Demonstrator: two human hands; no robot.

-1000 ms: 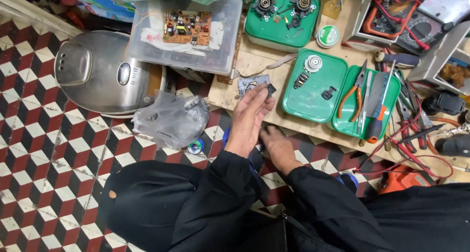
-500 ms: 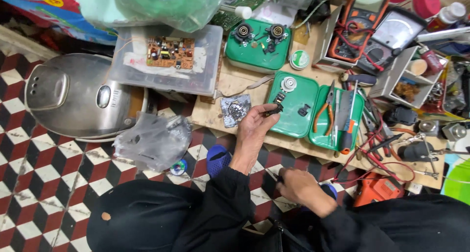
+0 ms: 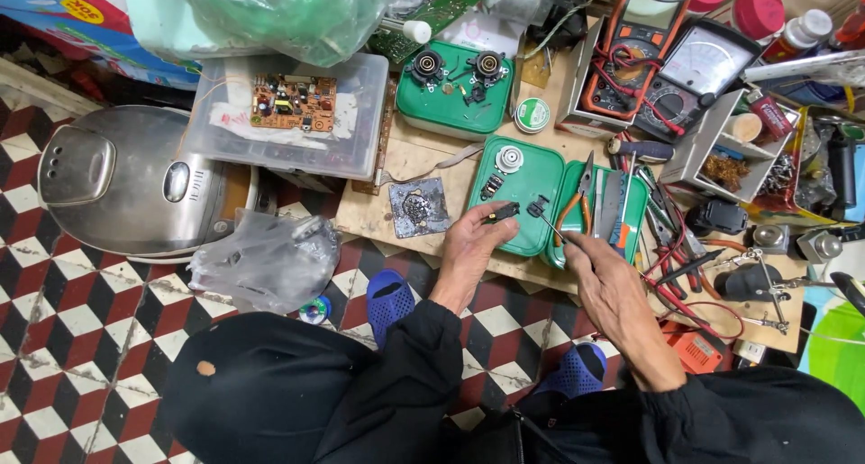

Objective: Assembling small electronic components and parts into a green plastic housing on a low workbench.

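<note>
Pinching a small black plastic electrical part (image 3: 501, 213) between thumb and fingertips, the left hand (image 3: 471, 245) holds it just above the near edge of the green rectangular metal tray lid (image 3: 518, 194) on the low wooden workboard (image 3: 405, 153). The right hand (image 3: 602, 275) is closed in a pencil-style grip on a thin metal probe (image 3: 551, 230), whose dark tip sits just beside the black part, apparently apart from it.

Handling judgement: the part looks light and rigid, likely brittle at any thin tabs; best held by its broad plastic flanks as now, keeping any metal contacts clear. The probe looks stiff and narrow, prone to skidding off smooth plastic.

Round about: a scorched grey square pad (image 3: 419, 208) left of the tray, orange-handled pliers (image 3: 577, 207) in the second green tray (image 3: 636, 232), a clear plastic box holding a brown circuit board (image 3: 294, 103), and a steel rice cooker (image 3: 126, 183) on the chequered floor.
</note>
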